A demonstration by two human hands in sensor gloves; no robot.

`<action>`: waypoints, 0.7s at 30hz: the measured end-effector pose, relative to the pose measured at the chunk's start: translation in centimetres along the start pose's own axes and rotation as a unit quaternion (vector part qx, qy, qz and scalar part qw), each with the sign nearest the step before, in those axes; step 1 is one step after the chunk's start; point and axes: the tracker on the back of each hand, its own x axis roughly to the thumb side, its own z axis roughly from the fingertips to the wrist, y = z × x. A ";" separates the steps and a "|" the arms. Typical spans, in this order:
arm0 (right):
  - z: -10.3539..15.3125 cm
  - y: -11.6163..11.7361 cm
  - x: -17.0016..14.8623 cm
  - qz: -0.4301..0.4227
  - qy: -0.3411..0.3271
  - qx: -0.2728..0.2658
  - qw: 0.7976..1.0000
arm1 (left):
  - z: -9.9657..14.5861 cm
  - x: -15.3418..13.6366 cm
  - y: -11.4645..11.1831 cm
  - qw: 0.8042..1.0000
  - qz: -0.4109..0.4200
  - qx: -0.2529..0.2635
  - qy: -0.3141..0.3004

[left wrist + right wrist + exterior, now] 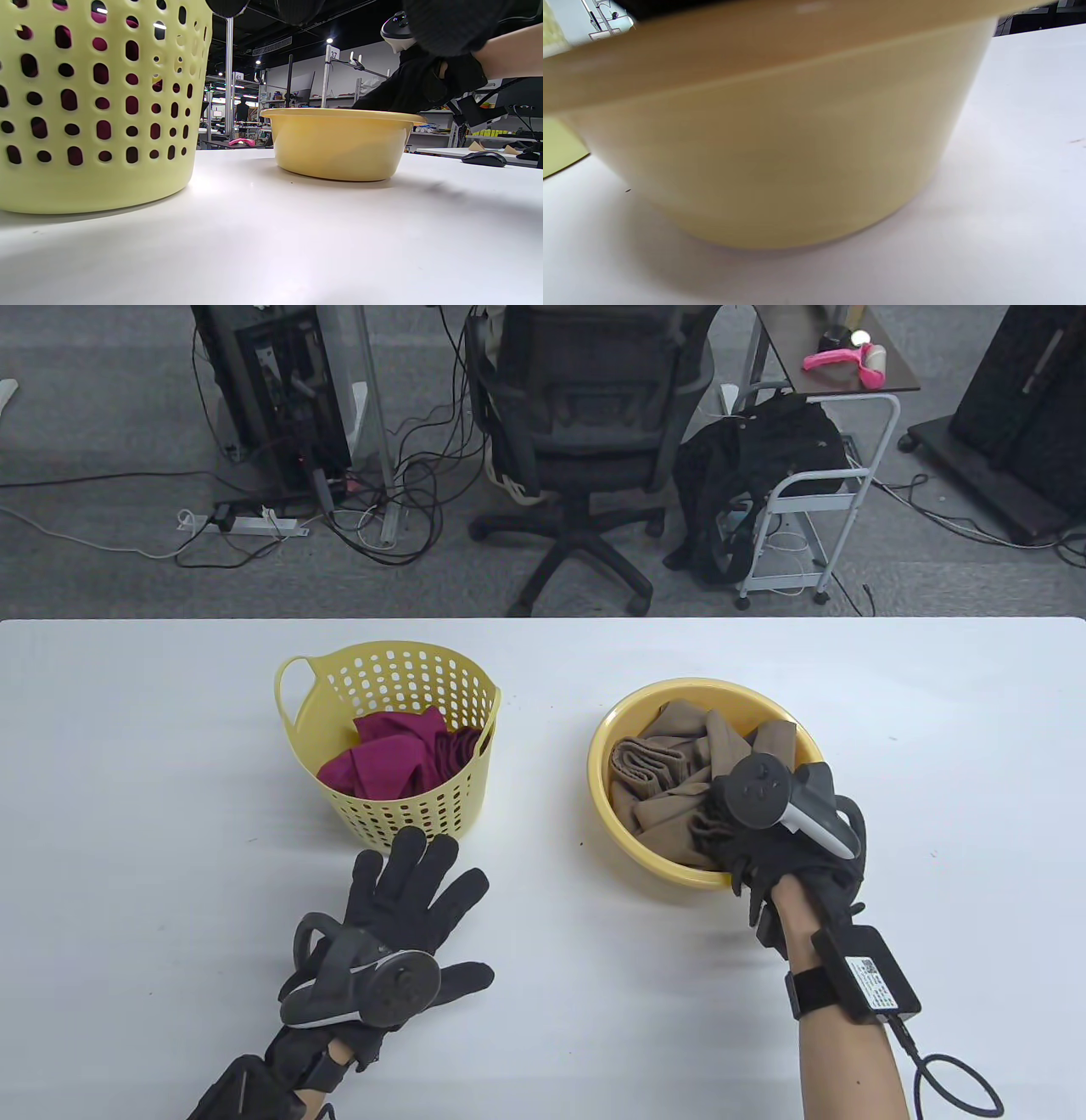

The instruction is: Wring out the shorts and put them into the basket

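Note:
Crumpled tan shorts fill a yellow bowl right of the table's centre. My right hand reaches over the bowl's near rim, its fingers curled into the bunched cloth under the tracker. The left wrist view shows that hand above the bowl. The right wrist view holds only the bowl's outer wall. A yellow perforated basket with magenta cloth inside stands left of centre. My left hand lies flat on the table just in front of the basket, fingers spread, holding nothing.
About a hand's width of white tabletop separates basket and bowl. Beyond the table's far edge are an office chair, a white cart and floor cables. A computer mouse sits on another table.

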 end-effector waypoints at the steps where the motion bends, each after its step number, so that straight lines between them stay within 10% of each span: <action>1: 0.0 -0.1 0.0 0.002 0.002 -0.005 1.000 | 0.0 0.0 0.0 1.000 0.000 -0.001 0.001; 21: 3.5 -4.7 0.7 -0.119 -0.033 -0.190 0.974 | 0.0 -0.2 0.2 1.000 -0.003 -0.002 0.006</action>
